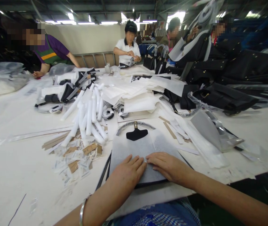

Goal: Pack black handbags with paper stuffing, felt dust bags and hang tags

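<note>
A dark bag lies flat at the front of the white table, mostly covered by a thin white sheet (126,150). Its black flap with a metal clasp (137,134) shows at the top, below a plastic-wrapped handle (145,125). My left hand (130,172) rests on the sheet with its fingers stretched out. From the right, my right hand (168,166) also lies on the sheet, fingers extended, its fingertips close to those of my left hand. Neither hand grips anything visible.
White rolls (89,116) and tags in small bags (73,163) lie left on the table (11,175). White sheets (139,94) are piled behind. Black bags (228,97) and a plastic-wrapped piece (206,131) are at right. Several people work across the table.
</note>
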Demonstrator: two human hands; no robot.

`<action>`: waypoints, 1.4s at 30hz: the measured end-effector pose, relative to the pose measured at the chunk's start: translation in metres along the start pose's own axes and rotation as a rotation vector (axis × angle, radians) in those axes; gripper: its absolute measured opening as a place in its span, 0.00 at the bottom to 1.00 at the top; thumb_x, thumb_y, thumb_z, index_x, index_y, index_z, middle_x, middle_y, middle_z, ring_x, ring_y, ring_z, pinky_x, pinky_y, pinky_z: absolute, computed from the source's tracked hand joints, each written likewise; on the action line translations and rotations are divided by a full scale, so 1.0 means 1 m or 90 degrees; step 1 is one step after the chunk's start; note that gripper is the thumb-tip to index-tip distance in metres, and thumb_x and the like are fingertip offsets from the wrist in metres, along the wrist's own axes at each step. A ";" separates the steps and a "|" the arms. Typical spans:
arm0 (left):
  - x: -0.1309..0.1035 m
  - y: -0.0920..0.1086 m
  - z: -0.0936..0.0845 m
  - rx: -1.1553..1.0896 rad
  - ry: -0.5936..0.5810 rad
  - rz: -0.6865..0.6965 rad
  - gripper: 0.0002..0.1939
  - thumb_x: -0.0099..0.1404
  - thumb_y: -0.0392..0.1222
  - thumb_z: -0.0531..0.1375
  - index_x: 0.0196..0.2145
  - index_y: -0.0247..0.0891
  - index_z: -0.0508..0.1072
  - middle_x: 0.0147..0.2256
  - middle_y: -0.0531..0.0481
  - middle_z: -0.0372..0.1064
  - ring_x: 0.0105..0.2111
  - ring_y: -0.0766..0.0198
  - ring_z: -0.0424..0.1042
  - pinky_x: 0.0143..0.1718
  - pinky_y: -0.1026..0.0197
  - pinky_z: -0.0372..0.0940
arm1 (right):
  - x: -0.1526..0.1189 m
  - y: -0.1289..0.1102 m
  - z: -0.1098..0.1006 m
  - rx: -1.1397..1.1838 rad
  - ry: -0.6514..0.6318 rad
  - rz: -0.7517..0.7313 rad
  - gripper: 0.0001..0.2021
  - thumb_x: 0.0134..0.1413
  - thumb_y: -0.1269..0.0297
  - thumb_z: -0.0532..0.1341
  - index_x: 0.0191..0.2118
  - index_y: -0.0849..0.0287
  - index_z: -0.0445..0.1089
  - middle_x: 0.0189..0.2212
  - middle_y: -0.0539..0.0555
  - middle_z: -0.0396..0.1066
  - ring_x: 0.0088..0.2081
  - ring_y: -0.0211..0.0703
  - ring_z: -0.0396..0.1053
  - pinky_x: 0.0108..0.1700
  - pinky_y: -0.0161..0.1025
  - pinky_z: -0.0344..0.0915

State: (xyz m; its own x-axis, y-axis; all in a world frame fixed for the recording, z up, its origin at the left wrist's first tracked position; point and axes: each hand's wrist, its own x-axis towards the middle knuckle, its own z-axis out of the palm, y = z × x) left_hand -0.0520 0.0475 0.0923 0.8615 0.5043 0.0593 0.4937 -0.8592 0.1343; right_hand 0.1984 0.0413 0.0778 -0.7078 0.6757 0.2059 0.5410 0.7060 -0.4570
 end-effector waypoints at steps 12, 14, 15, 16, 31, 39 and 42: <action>-0.036 0.005 0.054 -0.093 0.059 -0.062 0.30 0.68 0.26 0.48 0.66 0.42 0.55 0.65 0.48 0.56 0.65 0.62 0.55 0.63 0.46 0.58 | -0.007 0.008 0.017 -0.013 -0.026 -0.002 0.15 0.67 0.70 0.53 0.56 0.58 0.68 0.53 0.60 0.71 0.54 0.46 0.67 0.60 0.50 0.62; -0.036 0.007 0.054 -0.094 0.061 -0.066 0.30 0.68 0.27 0.48 0.66 0.42 0.54 0.65 0.48 0.56 0.65 0.62 0.55 0.63 0.47 0.58 | -0.008 0.009 0.018 -0.023 -0.030 -0.007 0.16 0.68 0.70 0.52 0.57 0.58 0.68 0.52 0.60 0.71 0.54 0.46 0.67 0.59 0.50 0.62; -0.036 0.008 0.054 -0.096 0.061 -0.068 0.30 0.68 0.27 0.48 0.66 0.42 0.54 0.65 0.48 0.56 0.65 0.63 0.55 0.63 0.47 0.58 | -0.008 0.009 0.018 -0.027 -0.036 -0.010 0.17 0.67 0.70 0.52 0.58 0.57 0.67 0.53 0.60 0.71 0.54 0.47 0.67 0.59 0.50 0.62; -0.036 0.008 0.054 -0.099 0.058 -0.068 0.30 0.68 0.27 0.48 0.66 0.42 0.54 0.65 0.48 0.56 0.65 0.63 0.55 0.64 0.47 0.58 | -0.009 0.009 0.018 -0.030 -0.044 -0.012 0.17 0.67 0.70 0.52 0.58 0.57 0.67 0.53 0.60 0.71 0.54 0.47 0.67 0.60 0.51 0.61; -0.032 0.008 0.047 -0.096 0.030 -0.073 0.32 0.67 0.26 0.48 0.66 0.41 0.53 0.66 0.47 0.54 0.65 0.61 0.55 0.63 0.46 0.59 | -0.017 0.016 0.023 -0.016 -0.049 -0.014 0.26 0.61 0.76 0.51 0.63 0.56 0.62 0.61 0.61 0.64 0.63 0.48 0.59 0.63 0.54 0.59; -0.029 0.007 0.045 -0.124 0.002 -0.095 0.31 0.67 0.27 0.49 0.66 0.42 0.56 0.65 0.48 0.56 0.65 0.60 0.56 0.63 0.47 0.58 | -0.014 0.013 0.025 -0.054 -0.120 -0.024 0.32 0.49 0.81 0.54 0.63 0.65 0.63 0.61 0.65 0.64 0.63 0.54 0.59 0.63 0.58 0.58; -0.029 0.006 0.046 -0.138 -0.007 -0.094 0.32 0.66 0.27 0.50 0.66 0.43 0.54 0.66 0.49 0.55 0.65 0.59 0.56 0.64 0.46 0.57 | -0.015 0.015 0.026 -0.047 -0.133 -0.033 0.32 0.49 0.81 0.54 0.64 0.67 0.62 0.61 0.67 0.63 0.64 0.55 0.59 0.64 0.60 0.57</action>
State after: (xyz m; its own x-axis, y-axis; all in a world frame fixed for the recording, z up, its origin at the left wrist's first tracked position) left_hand -0.0687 0.0232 0.0455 0.7837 0.6210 0.0125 0.5783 -0.7369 0.3501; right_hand 0.2049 0.0362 0.0453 -0.8099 0.5852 0.0394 0.5283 0.7570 -0.3846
